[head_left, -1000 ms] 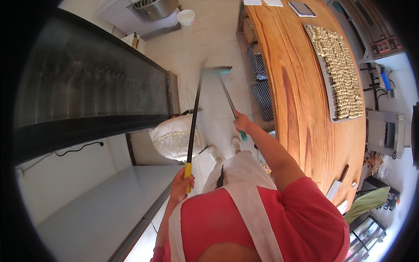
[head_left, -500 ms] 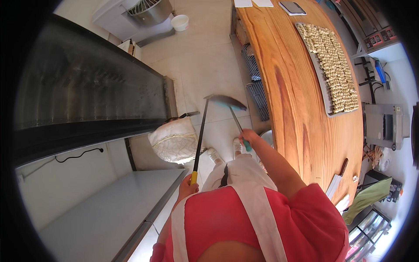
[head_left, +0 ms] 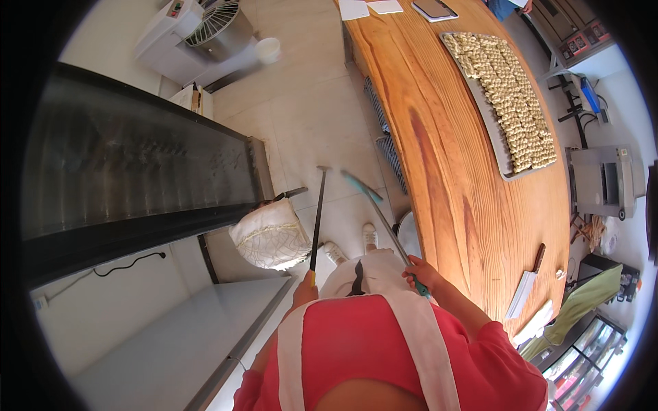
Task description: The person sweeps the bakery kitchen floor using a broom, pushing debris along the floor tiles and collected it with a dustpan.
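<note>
My left hand [head_left: 306,291] is closed around the yellow grip of a long black pole [head_left: 318,226]. At its far end is a small flat crosswise head, down by the floor. My right hand [head_left: 423,274] is wrapped around the teal grip of a grey-handled floor tool [head_left: 388,229]. Its narrow teal head [head_left: 362,185] is smeared by motion, so I cannot tell if it is a brush or a blade. That head lies to the right of the black pole's end, apart from it, over the pale tiles.
A wooden table [head_left: 439,157] on the right bears a tray of small twisted dough pieces [head_left: 510,103] and a cleaver [head_left: 526,288]. On the left stand a dark glass-fronted cabinet [head_left: 137,157] and a cloth-covered bundle [head_left: 271,236]. Part of another person [head_left: 504,8] shows beyond the table.
My right hand has drawn back toward my body and right. The teal head has come away from the black pole's end. My view has shifted slightly, and another person now shows at the far edge.
</note>
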{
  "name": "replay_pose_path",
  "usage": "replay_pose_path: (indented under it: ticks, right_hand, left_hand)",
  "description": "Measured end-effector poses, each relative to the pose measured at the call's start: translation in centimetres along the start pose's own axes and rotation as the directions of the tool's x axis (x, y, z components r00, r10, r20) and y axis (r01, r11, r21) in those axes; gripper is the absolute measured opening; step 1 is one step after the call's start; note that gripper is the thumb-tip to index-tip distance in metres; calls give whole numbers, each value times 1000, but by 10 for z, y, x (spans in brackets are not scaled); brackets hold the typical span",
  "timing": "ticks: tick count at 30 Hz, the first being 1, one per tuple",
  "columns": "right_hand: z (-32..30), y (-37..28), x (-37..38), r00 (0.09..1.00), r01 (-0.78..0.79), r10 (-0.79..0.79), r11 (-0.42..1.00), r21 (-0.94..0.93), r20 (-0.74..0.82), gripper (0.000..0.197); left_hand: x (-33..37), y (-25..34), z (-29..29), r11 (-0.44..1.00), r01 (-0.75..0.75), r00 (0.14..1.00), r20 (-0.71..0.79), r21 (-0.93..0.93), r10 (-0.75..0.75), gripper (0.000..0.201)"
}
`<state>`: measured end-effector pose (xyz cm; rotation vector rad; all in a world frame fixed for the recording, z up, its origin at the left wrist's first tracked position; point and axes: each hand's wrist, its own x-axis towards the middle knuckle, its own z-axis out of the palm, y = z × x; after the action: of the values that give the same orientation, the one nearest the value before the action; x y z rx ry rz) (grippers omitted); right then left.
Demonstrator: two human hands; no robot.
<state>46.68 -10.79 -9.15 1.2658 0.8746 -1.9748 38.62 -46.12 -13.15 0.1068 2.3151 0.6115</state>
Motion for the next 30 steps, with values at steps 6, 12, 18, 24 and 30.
replay_pose_path:
  ticks: [6, 12, 18, 24, 30]
  right_hand:
    - [7, 15, 5, 998, 7, -13, 996, -88, -67, 42]
    - [-3, -2, -6, 997, 42, -45, 998, -46, -61, 29]
    - [0, -24, -11, 997, 22, -24, 999, -37, -71, 30]
    - [9, -46, -7, 996, 67, -69, 996, -53, -57, 36]
    - [23, -63, -2, 989, 76, -69, 996, 45, -130, 34]
  left_hand:
    - [75, 53, -32, 932, 256, 967, 84, -255, -242, 56]
    - [83, 78, -36, 897, 360, 928, 202, -256, -314, 58]
    - [149, 95, -71, 927, 257, 962, 164, -271, -219, 57]
    - [135, 114, -71, 898, 371, 920, 220, -234, -323, 59]
    - [206, 133, -114, 939, 245, 968, 121, -240, -221, 60]
